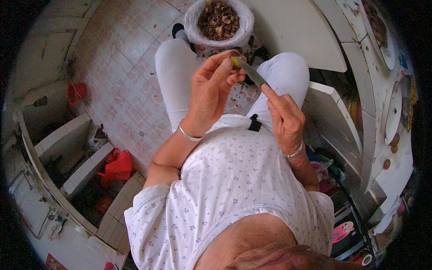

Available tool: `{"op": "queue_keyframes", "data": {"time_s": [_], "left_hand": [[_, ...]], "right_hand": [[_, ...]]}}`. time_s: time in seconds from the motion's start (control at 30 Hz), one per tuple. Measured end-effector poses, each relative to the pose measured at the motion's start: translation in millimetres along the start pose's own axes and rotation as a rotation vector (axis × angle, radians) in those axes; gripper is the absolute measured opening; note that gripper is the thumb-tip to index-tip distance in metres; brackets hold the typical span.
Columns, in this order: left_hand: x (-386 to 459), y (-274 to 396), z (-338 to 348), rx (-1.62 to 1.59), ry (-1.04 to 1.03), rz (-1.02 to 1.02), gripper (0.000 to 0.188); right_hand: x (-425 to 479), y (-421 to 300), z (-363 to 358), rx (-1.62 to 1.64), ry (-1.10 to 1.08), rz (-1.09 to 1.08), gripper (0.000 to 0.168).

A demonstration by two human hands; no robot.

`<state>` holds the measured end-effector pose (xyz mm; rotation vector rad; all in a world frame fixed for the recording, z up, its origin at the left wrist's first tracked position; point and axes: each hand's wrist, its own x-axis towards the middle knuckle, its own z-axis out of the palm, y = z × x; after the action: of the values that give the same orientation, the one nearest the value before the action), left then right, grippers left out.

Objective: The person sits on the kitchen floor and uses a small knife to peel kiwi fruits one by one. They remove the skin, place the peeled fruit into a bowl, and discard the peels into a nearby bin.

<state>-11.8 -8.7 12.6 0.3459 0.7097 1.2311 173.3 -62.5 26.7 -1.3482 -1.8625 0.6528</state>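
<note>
My left hand [210, 89] is raised above my lap and pinches a small brown piece with a yellow patch [235, 62] between thumb and fingers. It is too small to tell exactly what it is. My right hand [286, 116] grips a knife, its handle hidden in the palm and the index finger lying along the blade. The knife blade [253, 75] points up and left, with its tip end at the small piece. Beyond my hands, between my feet, stands a round bin [190, 23] lined with clear plastic, filled with brown scraps [218, 21].
Brown bits lie on the patterned tile floor [131, 77] around the bin. An open cabinet door [334, 111] stands close to my right, under a counter [379, 118] with plates. At left are a red bucket [76, 93], tiled ledges [87, 165] and a red plastic item [118, 165].
</note>
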Motion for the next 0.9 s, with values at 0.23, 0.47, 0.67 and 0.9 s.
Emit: {"op": "queue_keyframes", "data": {"time_s": [0.23, 0.47, 0.67, 0.9], "left_hand": [[-1, -7, 1, 0.078, 0.013, 0.078, 0.027], [-3, -12, 1, 0.329, 0.033, 0.202, 0.027], [-7, -18, 5, 0.526, 0.043, 0.331, 0.024], [-3, -8, 7, 0.702, -0.003, 0.44, 0.022]], "right_hand": [[-3, 0, 1, -0.006, -0.012, 0.02, 0.04], [-9, 2, 12, 0.019, 0.008, 0.062, 0.044], [-15, 14, 38, -0.046, 0.05, -0.006, 0.052], [9, 40, 6, -0.202, -0.007, -0.242, 0.058]]}}
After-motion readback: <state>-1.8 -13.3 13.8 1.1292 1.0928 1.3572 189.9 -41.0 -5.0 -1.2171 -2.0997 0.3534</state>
